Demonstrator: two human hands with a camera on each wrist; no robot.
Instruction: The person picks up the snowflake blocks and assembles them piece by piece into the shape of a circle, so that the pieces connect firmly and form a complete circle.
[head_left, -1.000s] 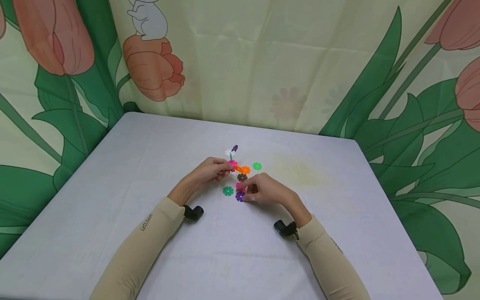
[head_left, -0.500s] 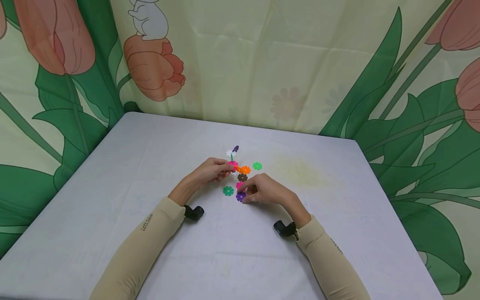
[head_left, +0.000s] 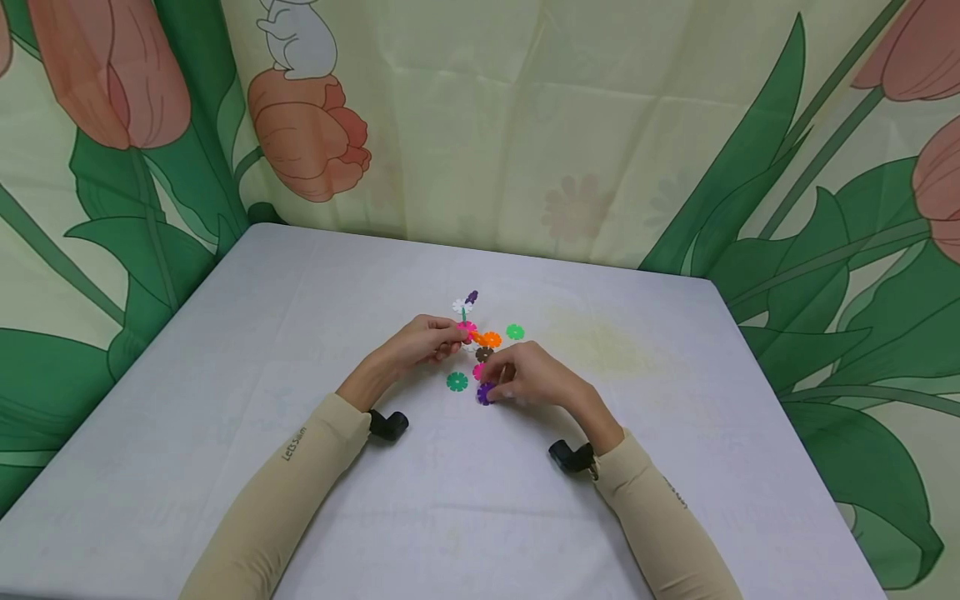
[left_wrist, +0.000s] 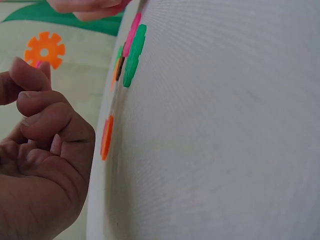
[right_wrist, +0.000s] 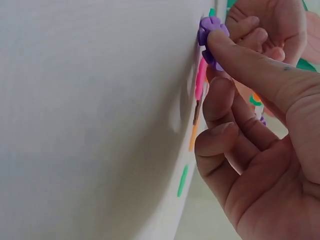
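Note:
Between thumb and fingers my left hand (head_left: 420,342) pinches a joined piece of notched plastic snowflake discs. In the head view it shows a pink disc (head_left: 468,329), a white disc (head_left: 461,307) above it and a dark purple disc (head_left: 472,297) at the top. An orange disc (left_wrist: 32,52) stands above these fingertips in the left wrist view. My right hand (head_left: 534,377) pinches a loose purple disc (right_wrist: 210,22) under its thumb, tilted and just above the table. The rest of that hand's fingers are curled. A pink disc (head_left: 477,372) lies close by, partly hidden by the right hand.
Other discs lie on the white-covered table (head_left: 337,517): a dark green disc (head_left: 457,382) between the hands, a brown disc (head_left: 484,355), an orange disc (head_left: 492,339) and a light green disc (head_left: 515,332) farther back. A printed curtain (head_left: 480,125) hangs behind the table.
My right hand has picked up the purple disc, which is now tilted and slightly farther right. The left hand stays nearly still with its joined discs.

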